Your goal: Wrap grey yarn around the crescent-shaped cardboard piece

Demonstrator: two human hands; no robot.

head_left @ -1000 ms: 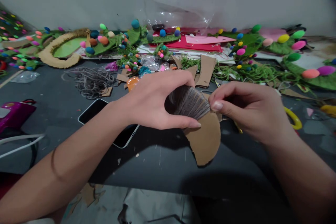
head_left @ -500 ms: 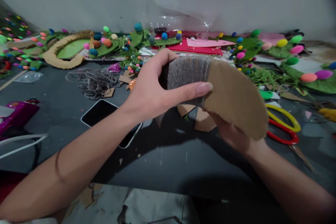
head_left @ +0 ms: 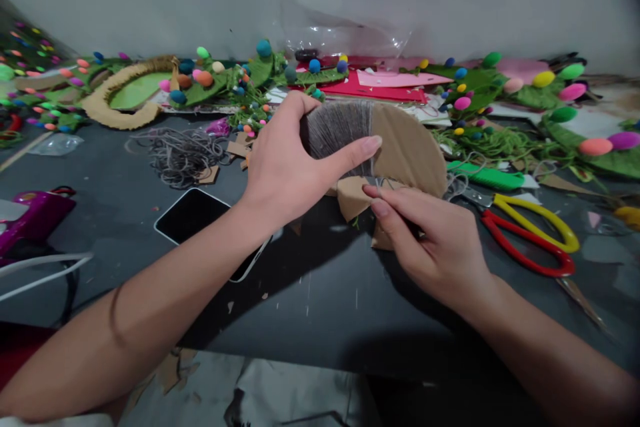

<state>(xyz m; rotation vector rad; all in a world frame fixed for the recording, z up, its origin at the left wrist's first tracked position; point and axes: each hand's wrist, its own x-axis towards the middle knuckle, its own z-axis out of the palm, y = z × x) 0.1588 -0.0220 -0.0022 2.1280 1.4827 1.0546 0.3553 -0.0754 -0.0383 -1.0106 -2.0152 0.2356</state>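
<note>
My left hand [head_left: 295,160] grips a curved cardboard piece [head_left: 407,147] above the table, its thumb lying across the front. Grey yarn [head_left: 343,130] is wound tightly round the piece's left part, while the right part is bare brown cardboard. Just below the bare part, my right hand [head_left: 430,240] is closed in a pinch on a thin grey strand, close to where the winding ends. Most of that strand is hidden by the fingers. A loose heap of grey yarn [head_left: 185,157] lies on the table left of my left hand.
A phone [head_left: 195,217] lies under my left forearm. Scissors with red and yellow handles [head_left: 530,240] and a green-handled cutter [head_left: 487,175] lie at right. Cardboard scraps [head_left: 353,199] sit below the piece. Leaves with coloured pompoms [head_left: 205,90] and a cardboard ring [head_left: 117,117] line the back.
My right hand has come from behind the cardboard piece to its front lower edge, now pinching the strand. The piece has turned and its bare end has shifted left and up.
</note>
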